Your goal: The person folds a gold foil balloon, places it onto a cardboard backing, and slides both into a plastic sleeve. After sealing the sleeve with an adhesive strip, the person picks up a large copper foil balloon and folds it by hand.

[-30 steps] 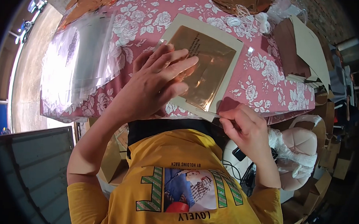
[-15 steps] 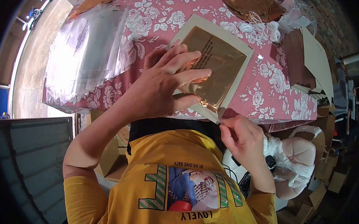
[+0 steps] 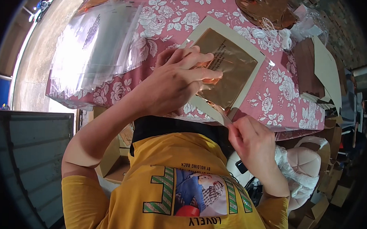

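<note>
A clear plastic bag [image 3: 221,50] with small dark print lies tilted on the table near its front edge. Inside it show a shiny copper-coloured sheet [image 3: 238,76] and a larger cream card [image 3: 214,24] behind it. My left hand [image 3: 172,83] rests on the left part of the bag, fingers spread over the shiny sheet. At the bag's near corner, my right hand [image 3: 252,138] pinches its edge between thumb and bent fingers. The pinched bit is mostly hidden by those fingers.
Pink floral cloth [image 3: 171,15] covers the table. Clear bags [image 3: 108,50] are piled at left. Copper-coloured sheets [image 3: 266,11] and white string [image 3: 265,33] lie at the back. Stacked brown cards [image 3: 308,73] stand at right. A plastic-wrapped padded seat [image 3: 300,166] is below the table.
My left thumb has drawn in towards the palm and out of sight. The right hand still pinches the corner, where a strip of the bag's edge now shows lifted. The whole view has shifted slightly.
</note>
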